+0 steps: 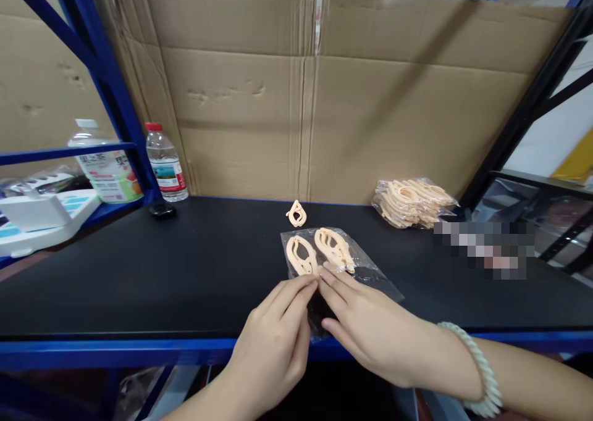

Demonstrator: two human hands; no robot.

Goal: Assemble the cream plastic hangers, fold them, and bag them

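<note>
A clear plastic bag (370,277) lies at the front middle of the black tabletop. Inside it are two peach-coloured plastic loop-shaped pieces (334,248), side by side. My left hand (278,331) is closed, its fingers pressed together on the bag's near part by the left piece. My right hand (365,319) rests its stretched fingertips on the bag beside the left fingertips, thumb apart. The fingers cover the lower end of the left piece. Just behind the bag, a smaller peach loop-shaped piece (296,213) lies loose on the table.
A pile of bagged peach pieces (412,202) lies at the back right, near a blurred-out patch (484,245). Cardboard (241,112) walls the back. At left stand a red-capped water bottle (167,168), a larger bottle (109,168), a small black object (162,210) and a white device (41,214).
</note>
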